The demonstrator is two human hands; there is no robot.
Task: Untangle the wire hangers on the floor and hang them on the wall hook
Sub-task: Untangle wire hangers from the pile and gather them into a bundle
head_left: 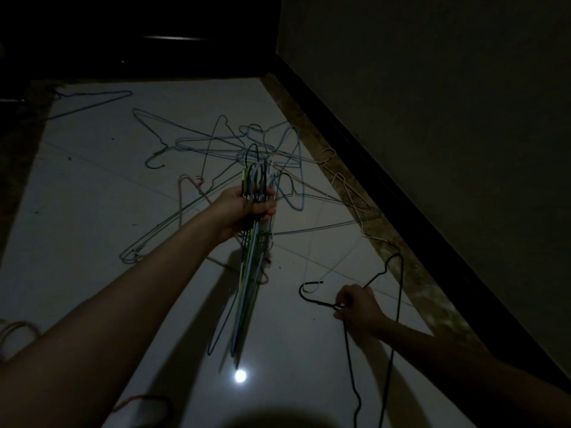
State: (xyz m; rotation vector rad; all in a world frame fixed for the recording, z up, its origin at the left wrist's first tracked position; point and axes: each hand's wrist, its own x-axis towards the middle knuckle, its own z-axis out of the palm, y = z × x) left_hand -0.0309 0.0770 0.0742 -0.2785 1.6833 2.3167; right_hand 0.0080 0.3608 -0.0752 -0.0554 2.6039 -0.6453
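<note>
Light: dim; bright spot reflected on tiled floor (92, 196), near centre.
Left hand (247, 208): raised mid-scene, grip clamped on bundle of wire hangers (247, 273), hook ends up and far, bodies trailing down and near.
Right hand (355, 304): low, near right, grip pinched on neck of black wire hanger (398, 304); its hook points left.
Tangle of wire hangers (262, 149): on floor, far of both hands, overlapping, spreading right to dark skirting (401, 186).
Pink hanger (185, 186): on floor, left of bundle.
</note>
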